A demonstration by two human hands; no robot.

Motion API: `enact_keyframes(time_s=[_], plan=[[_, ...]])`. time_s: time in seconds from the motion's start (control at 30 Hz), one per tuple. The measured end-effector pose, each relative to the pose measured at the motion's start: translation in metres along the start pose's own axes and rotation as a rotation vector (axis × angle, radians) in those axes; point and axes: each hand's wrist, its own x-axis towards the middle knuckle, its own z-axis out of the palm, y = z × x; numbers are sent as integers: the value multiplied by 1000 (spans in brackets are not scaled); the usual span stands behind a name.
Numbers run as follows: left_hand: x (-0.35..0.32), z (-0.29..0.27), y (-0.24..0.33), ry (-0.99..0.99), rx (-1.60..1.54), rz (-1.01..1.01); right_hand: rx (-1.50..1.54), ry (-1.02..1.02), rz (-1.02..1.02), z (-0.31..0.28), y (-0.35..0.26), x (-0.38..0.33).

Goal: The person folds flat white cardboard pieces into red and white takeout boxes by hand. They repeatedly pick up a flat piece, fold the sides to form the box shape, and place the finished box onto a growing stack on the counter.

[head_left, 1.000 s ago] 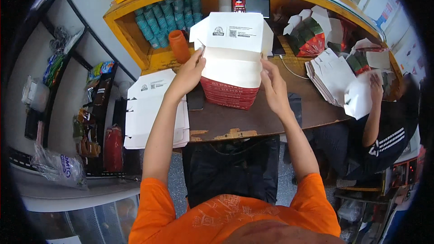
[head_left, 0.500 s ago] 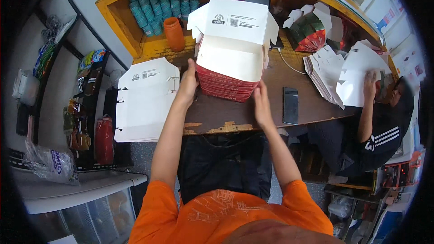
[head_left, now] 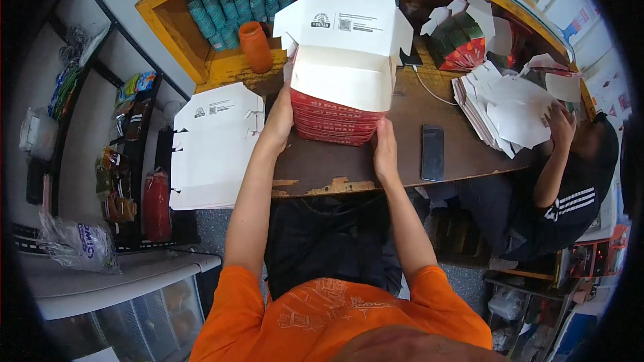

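Note:
A nested stack of red paperboard food boxes (head_left: pixel 335 124) stands on the dark brown table in front of me. The top box shows its white inside, and its printed white lid flap (head_left: pixel 352 27) is raised at the back. My left hand (head_left: pixel 279 123) lies along the stack's left side, its fingers partly hidden behind the cardboard. At the lower right corner my right hand (head_left: pixel 385 151) presses against the red side. Between both palms the stack is gripped. Left of it lies a pile of flat white box blanks (head_left: pixel 218 141).
A black phone (head_left: pixel 433 153) lies right of my right hand. Behind are an orange jar (head_left: pixel 255 47), rows of teal rolls (head_left: pixel 228 10) and a folded box (head_left: pixel 459 43). At the right a co-worker's hand (head_left: pixel 561 124) touches a white blank (head_left: pixel 520 110) beside more blanks.
My right hand has moved slightly up and closer against the stack. The lid flap sits a little further back. The co-worker's white blank has come down flatter onto the pile.

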Motion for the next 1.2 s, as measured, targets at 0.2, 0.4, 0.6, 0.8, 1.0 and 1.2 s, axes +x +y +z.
enact_keyframes(time_s=[0.2, 0.4, 0.6, 0.8, 1.0, 1.2], plan=[[-10, 15, 14, 77, -44, -43, 144, 10, 85, -3, 17, 7], [0, 0, 1, 88, 2, -117, 246, 8, 124, -4, 1, 9], [7, -22, -3, -6, 128, -108, 90, 34, 73, -6, -8, 12], [-3, -16, 24, 23, 67, -90, -125, 127, -124, -9, -31, 11], [-4, -6, 28, -4, 86, -91, -148, 93, -96, -6, -50, 8], [-6, -6, 26, 39, 83, -38, -79, 61, -144, -8, -49, 7]])
